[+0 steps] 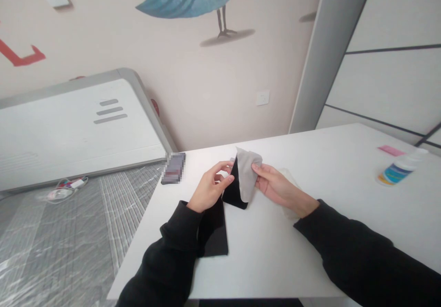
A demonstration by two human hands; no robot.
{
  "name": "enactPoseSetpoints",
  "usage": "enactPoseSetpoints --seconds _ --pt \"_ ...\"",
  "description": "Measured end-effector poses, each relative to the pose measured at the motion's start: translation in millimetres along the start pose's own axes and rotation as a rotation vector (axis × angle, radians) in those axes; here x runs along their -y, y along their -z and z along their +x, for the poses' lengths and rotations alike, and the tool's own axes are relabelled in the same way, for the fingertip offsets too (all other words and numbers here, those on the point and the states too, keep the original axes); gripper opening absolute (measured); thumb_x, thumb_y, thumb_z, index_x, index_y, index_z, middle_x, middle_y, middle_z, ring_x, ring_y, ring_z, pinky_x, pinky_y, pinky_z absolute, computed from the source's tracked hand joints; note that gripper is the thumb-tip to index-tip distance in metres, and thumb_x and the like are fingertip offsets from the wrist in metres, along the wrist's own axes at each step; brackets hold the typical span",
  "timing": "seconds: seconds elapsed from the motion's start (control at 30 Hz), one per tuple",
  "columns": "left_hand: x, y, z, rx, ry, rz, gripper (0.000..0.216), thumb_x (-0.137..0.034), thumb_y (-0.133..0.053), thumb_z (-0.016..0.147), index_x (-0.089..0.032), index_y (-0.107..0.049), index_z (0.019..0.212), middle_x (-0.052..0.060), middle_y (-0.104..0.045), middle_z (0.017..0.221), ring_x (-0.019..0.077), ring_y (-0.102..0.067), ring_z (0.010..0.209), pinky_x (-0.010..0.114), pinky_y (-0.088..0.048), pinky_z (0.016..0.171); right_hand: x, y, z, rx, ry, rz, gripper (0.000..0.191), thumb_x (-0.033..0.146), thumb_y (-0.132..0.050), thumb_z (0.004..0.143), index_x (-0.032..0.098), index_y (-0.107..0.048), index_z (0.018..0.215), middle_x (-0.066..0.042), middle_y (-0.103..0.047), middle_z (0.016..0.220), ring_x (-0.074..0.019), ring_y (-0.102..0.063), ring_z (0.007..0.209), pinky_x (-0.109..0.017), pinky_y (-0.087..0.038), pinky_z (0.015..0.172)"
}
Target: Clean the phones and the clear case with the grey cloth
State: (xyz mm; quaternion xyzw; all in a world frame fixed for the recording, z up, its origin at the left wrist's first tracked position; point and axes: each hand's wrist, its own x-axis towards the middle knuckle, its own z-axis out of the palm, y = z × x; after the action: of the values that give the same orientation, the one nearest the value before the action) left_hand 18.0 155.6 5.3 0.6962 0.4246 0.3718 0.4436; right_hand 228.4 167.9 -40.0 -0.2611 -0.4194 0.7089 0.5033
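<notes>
A black smartphone (233, 194) is tilted up over the table, its lower end near the white top. My left hand (209, 186) grips its left edge, with the thumb on the dark face and the fingers behind. A thin grey cloth (247, 176) drapes over the phone's right side and top. My right hand (277, 186) pinches this cloth at its right edge, thumb in front; the fingers behind it are partly hidden. Beneath my left wrist lies a flat black tablet-like slab (214, 233), partly covered by the sleeve.
A pale, thin item (291, 213) lies under my right wrist. On the right of the white table (265, 261) stand a white bottle with a blue label (396, 171) and, behind it, a flat pink piece (391, 150). A blurred-out dark object (174, 168) lies at the left edge.
</notes>
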Motion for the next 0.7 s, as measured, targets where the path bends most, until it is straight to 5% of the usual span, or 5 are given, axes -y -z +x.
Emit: enactPoseSetpoints --seconds 0.2,0.37,0.5,0.7 --pt "0.6 -3.7 0.3 -0.118 -0.115 0.137 0.039 -0.036 -0.057 0.098 -0.026 -0.063 0.135 0.003 -0.054 0.104 0.0136 -0.053 0.078 0.026 -0.046 0.068 3.9 -14.0 -6.6 0.103 -0.093 0.176 0.033 0.046 -0.06 0.1 0.024 -0.071 0.122 -0.007 -0.077 0.12 -0.0234 -0.07 0.115 -0.04 -0.055 0.103" --pt "1.2 -4.8 -1.8 -0.24 -0.226 0.435 0.04 -0.037 -0.045 0.104 -0.028 -0.066 0.137 0.01 -0.048 0.136 0.0197 -0.056 0.101 0.04 -0.049 0.102 5.3 -35.7 -12.3 0.186 -0.094 0.229 0.042 0.055 -0.047 0.104 0.031 -0.066 0.132 -0.004 -0.068 0.138 -0.0235 -0.063 0.129 -0.044 -0.051 0.11" --pt "-2.2 -6.0 -4.5 -0.119 -0.318 0.601 0.065 -0.061 -0.055 0.096 -0.026 -0.052 0.151 0.016 -0.03 0.164 0.032 -0.048 0.134 0.053 -0.034 0.12 8.6 -45.7 -14.0 0.141 -0.03 0.237 0.055 0.067 -0.036 0.102 0.034 -0.063 0.136 0.0 -0.057 0.152 -0.0219 -0.049 0.143 -0.042 -0.043 0.117" --pt "-0.7 -17.1 -5.7 0.089 -0.367 0.762 0.107 -0.081 -0.053 0.084 -0.024 -0.015 0.166 0.018 -0.012 0.173 0.042 -0.008 0.159 0.068 -0.014 0.124 17.7 -43.0 -14.8 0.114 -0.047 0.265 0.077 0.087 -0.029 0.09 0.033 -0.071 0.124 -0.005 -0.07 0.135 -0.0302 -0.053 0.138 -0.052 -0.042 0.114"
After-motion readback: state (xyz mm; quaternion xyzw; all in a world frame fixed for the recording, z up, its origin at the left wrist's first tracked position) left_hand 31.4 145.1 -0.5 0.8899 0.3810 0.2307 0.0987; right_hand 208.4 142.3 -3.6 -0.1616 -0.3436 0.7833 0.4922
